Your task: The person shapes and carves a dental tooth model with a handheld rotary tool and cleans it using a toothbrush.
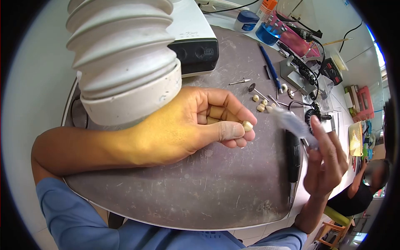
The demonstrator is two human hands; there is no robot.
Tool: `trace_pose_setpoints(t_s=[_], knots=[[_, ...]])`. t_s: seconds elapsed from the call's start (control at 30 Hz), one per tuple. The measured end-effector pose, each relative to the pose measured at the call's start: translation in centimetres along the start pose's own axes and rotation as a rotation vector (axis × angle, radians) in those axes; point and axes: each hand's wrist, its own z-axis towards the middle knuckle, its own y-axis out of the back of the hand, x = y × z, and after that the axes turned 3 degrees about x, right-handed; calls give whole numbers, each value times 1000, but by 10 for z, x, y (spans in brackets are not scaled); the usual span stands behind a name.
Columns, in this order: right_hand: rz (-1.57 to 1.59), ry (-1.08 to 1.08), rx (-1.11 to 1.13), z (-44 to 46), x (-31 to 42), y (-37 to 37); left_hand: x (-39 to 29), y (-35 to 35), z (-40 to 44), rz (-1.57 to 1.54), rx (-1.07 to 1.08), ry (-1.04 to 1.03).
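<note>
My left hand point(179, 129) is closed, pinching a small cream-coloured dental crown point(247, 126) between thumb and fingertips. It is under the mouth of a white ribbed suction hose point(133, 100), lit yellow. On the right, my right hand point(327, 162) is raised over the table edge with its fingers closed on a pale, translucent tool point(293, 124). Motion blur hides the tool's exact kind; its whitish tip points left, towards several loose dental crowns point(261, 107) on the table. A black rotary handpiece point(293, 156) lies just left of the right hand.
Behind the hose stands a white and black box point(193, 46). Several small burs and a cutting disc point(252, 87), a blue pen-like tool point(271, 66) and a blue bur holder point(268, 34) are on the worn grey table point(187, 191). Another person point(358, 187) sits at far right.
</note>
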Motion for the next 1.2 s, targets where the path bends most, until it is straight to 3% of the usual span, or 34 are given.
trace_pose_setpoints(t_s=[0.23,0.4,0.53,0.67,0.73,0.8,1.0,1.1,1.2], knots=[[163,-14,300,3,5,-1,4,0,2,44,-9,-18],[74,-112,363,-1,-9,18,2,0,0,9,-24,-10],[89,-92,101,-6,1,-5,2,0,0,3,-20,-30],[159,-19,121,-1,15,-17,7,1,3,40,-4,-40],[187,-56,354,1,11,-4,7,1,3,63,-11,-60],[157,-84,363,0,3,9,3,-1,2,81,-9,-32],[-29,-143,244,-7,-1,9,3,0,1,51,-10,-57],[-32,-114,219,-10,-4,0,4,1,2,53,9,-64],[-10,23,57,-13,-6,-7,1,0,1,99,-3,-48]])
